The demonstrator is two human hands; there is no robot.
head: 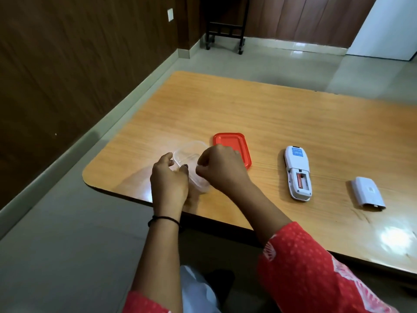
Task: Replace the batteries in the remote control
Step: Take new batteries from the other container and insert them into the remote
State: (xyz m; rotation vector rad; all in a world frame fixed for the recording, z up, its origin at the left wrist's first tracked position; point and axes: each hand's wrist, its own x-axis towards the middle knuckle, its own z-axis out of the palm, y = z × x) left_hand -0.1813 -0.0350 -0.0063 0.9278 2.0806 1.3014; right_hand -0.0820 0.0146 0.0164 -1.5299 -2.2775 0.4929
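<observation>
A white remote control [296,172] lies face down on the wooden table [248,109], its battery bay uncovered with one red battery [299,180] in the left slot. Its grey-white battery cover [367,195] lies apart to the right. A clear plastic container [189,159] stands near the table's front left corner. My left hand [169,179] cups the container's near left side. My right hand [222,168] hovers over the container with fingers curled inward; whether it holds anything is hidden. The container's red lid [234,145] lies just behind my right hand.
The table's rounded front left corner is close to my left hand. Tiled floor lies to the left and beyond. A dark wheeled stand [225,35] sits against the far wooden wall. White cloth [196,292] rests in my lap.
</observation>
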